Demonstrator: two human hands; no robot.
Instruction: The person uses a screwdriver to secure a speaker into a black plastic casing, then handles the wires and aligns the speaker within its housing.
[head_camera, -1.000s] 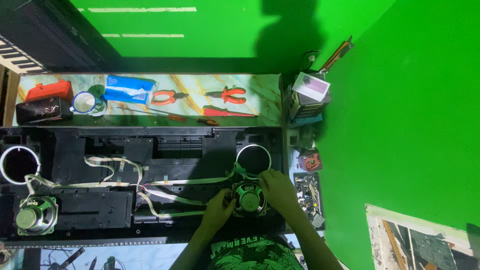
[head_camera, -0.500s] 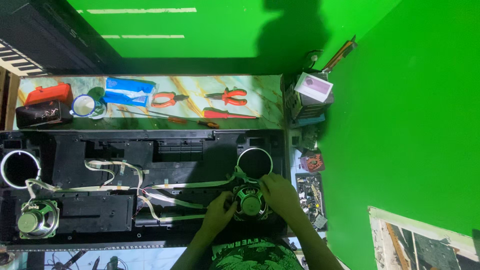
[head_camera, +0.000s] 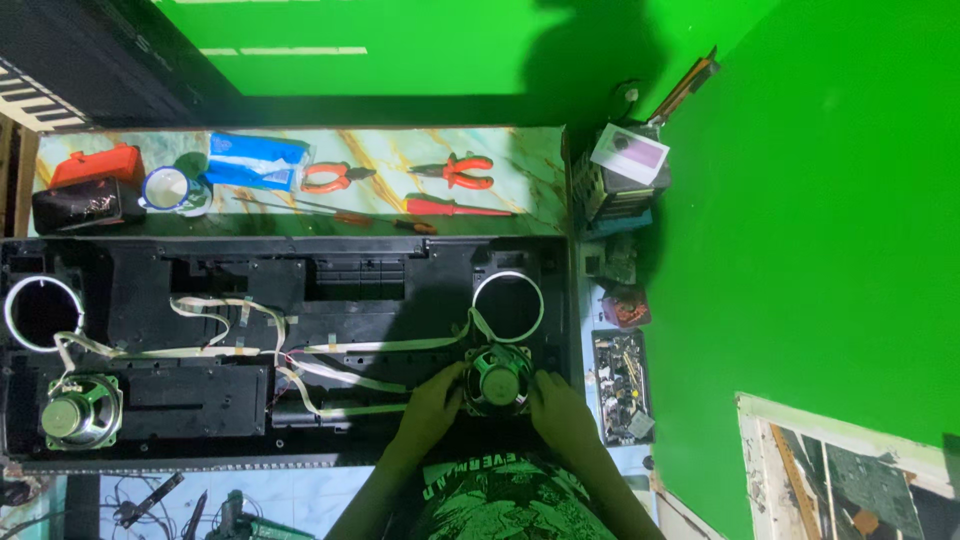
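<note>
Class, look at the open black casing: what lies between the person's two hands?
In the head view, a round green-backed speaker in a square metal frame sits between the left hand and the right hand, which touch its sides.

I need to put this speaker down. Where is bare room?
Free: the marble shelf right of the pliers, and the black panel beside the left speaker. Crowded: the shelf's left end and the parts tray.
</note>
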